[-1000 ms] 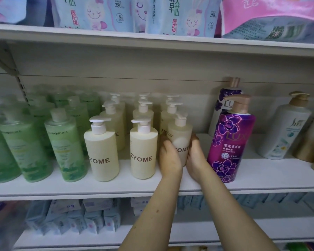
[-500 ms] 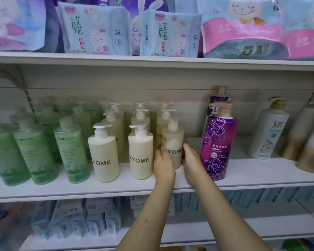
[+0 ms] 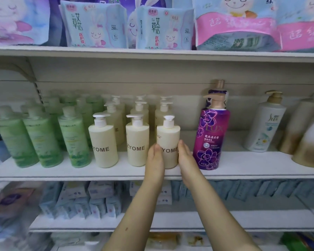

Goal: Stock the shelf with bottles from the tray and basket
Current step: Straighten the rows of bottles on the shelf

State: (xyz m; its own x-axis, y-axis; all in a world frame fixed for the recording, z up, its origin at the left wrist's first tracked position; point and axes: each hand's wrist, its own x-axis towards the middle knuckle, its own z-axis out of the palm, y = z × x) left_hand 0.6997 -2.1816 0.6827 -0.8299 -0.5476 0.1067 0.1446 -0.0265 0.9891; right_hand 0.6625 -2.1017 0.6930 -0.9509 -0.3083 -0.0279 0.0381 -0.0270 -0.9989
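So the cream ZYOME pump bottle [image 3: 168, 140] stands upright at the front edge of the middle shelf [image 3: 62, 172], just beside the purple LUX bottle [image 3: 211, 138]. The left hand [image 3: 155, 160] and right hand [image 3: 186, 158] flank it, fingers straight and pressed flat on its sides (no curl I can see). It sits dead between them, with neither hand nearer.

Left hand [image 3: 155, 160] partly hides the cream bottle [image 3: 168, 140].
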